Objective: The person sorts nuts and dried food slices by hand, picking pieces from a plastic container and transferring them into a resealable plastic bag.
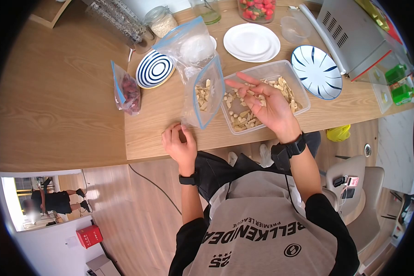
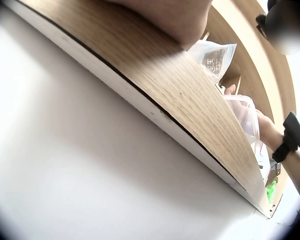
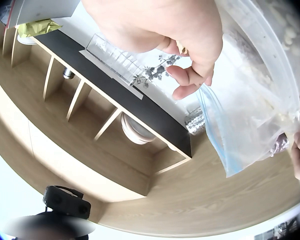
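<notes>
Slice bag (image 1: 195, 108), one; tub (image 1: 236, 107), one

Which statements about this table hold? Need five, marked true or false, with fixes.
1. The right hand is over the clear container. True.
2. The left hand is inside the clear container. False: the left hand is at the edge of the table, beside the open bag.
3. Pale pieces show in both the clear container and the open bag. True.
4. In the head view, the blue-ringed plate lies right of the clear container. False: the blue-ringed plate is left of it.
5. The strawberries lie loose. False: the strawberries are in a see-through tub.
</notes>
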Motion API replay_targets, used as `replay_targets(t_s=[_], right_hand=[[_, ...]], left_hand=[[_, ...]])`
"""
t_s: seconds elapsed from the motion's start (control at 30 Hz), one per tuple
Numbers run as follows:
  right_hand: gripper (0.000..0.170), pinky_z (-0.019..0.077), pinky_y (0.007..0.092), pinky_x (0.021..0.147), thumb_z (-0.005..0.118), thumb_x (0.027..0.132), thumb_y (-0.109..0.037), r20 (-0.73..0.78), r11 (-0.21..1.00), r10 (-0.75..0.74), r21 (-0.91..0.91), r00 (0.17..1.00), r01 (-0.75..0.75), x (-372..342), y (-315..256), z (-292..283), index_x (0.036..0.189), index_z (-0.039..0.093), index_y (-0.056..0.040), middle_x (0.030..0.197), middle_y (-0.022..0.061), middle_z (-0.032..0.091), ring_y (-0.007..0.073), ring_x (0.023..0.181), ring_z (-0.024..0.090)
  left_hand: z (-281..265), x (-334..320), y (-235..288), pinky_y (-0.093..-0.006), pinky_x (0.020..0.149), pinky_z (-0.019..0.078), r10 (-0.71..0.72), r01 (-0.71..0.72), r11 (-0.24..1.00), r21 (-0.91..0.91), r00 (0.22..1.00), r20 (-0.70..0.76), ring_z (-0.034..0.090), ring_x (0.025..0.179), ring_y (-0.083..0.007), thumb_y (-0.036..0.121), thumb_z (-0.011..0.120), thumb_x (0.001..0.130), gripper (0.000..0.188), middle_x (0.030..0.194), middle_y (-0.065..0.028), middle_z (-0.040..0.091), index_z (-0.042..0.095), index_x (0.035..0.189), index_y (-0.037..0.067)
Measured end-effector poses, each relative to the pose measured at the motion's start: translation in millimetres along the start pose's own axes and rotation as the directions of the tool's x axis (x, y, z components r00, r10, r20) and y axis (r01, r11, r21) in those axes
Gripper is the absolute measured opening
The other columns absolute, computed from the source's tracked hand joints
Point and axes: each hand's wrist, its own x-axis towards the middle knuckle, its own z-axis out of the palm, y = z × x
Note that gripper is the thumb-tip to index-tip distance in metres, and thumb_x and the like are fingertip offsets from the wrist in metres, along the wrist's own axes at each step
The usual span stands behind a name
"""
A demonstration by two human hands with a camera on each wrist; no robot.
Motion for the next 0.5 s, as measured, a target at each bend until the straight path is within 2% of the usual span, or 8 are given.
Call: replay_targets(t_s=[0.07,0.13,0.27,0.33,0.43,0.5], right_hand=[[0.052,0.0569,0.0233,0.073,0.039,0.101,0.004,-0.004,1.000,-0.003,-0.023,1.000,0.003,0,0,-1,0.152,0.041,0.0079,0.151,0.0312,0.052,0.0199,0.101,0.066],[0.049,0.0562,0.0218,0.074,0.041,0.104,0.001,0.071,0.999,-0.007,-0.048,0.997,0.011,1,0,-4,0.153,0.040,0.0074,0.151,0.0306,0.053,0.0180,0.097,0.064],[0.046,0.0545,0.0203,0.073,0.046,0.107,-0.004,0.036,0.992,-0.031,-0.121,0.999,0.035,-2,1,7,0.152,0.040,0.0065,0.151,0.0290,0.054,0.0150,0.092,0.060],[0.044,0.0523,0.0202,0.070,0.050,0.109,-0.008,-0.044,0.986,-0.041,-0.163,0.998,0.033,-5,1,13,0.150,0.042,0.0054,0.151,0.0264,0.055,0.0120,0.088,0.057],[0.042,0.0496,0.0200,0.067,0.052,0.109,-0.012,0.023,0.987,-0.006,-0.161,1.000,0.010,-5,0,10,0.147,0.046,0.0046,0.151,0.0233,0.057,0.0099,0.082,0.053],[0.040,0.0479,0.0202,0.065,0.052,0.110,-0.014,0.005,0.982,0.003,-0.188,1.000,-0.002,-7,1,17,0.145,0.048,0.0046,0.151,0.0215,0.058,0.0097,0.079,0.051]], left_hand=[[0,0,0,-0.0457,0.090,0.0493,-0.001,0.001,1.000,-0.001,1.000,-0.001,0.063,0.100,-0.0349,0.013,0.068,0.094,0.014,0.106,-0.0131,0.072,0.072,0.094,0.000],[0,0,0,-0.0456,0.090,0.0492,-0.003,0.003,1.000,0.005,1.000,0.003,0.063,0.100,-0.0349,0.013,0.068,0.094,0.014,0.106,-0.0129,0.072,0.072,0.095,0.000],[0,0,-1,-0.0456,0.090,0.0491,0.000,0.000,1.000,0.009,1.000,0.006,0.063,0.100,-0.0349,0.013,0.068,0.094,0.014,0.106,-0.0128,0.072,0.072,0.095,0.000],[1,0,-1,-0.0456,0.090,0.0491,0.008,-0.008,1.000,0.008,1.000,-0.002,0.063,0.100,-0.0348,0.014,0.068,0.094,0.014,0.106,-0.0128,0.072,0.072,0.095,0.000],[0,0,0,-0.0457,0.090,0.0491,0.011,-0.011,1.000,0.011,1.000,0.001,0.063,0.100,-0.0348,0.014,0.068,0.094,0.014,0.106,-0.0128,0.072,0.072,0.095,0.000],[0,1,0,-0.0456,0.090,0.0491,0.011,-0.011,1.000,0.011,1.000,0.001,0.063,0.100,-0.0349,0.014,0.068,0.094,0.014,0.106,-0.0128,0.072,0.072,0.095,0.000]])
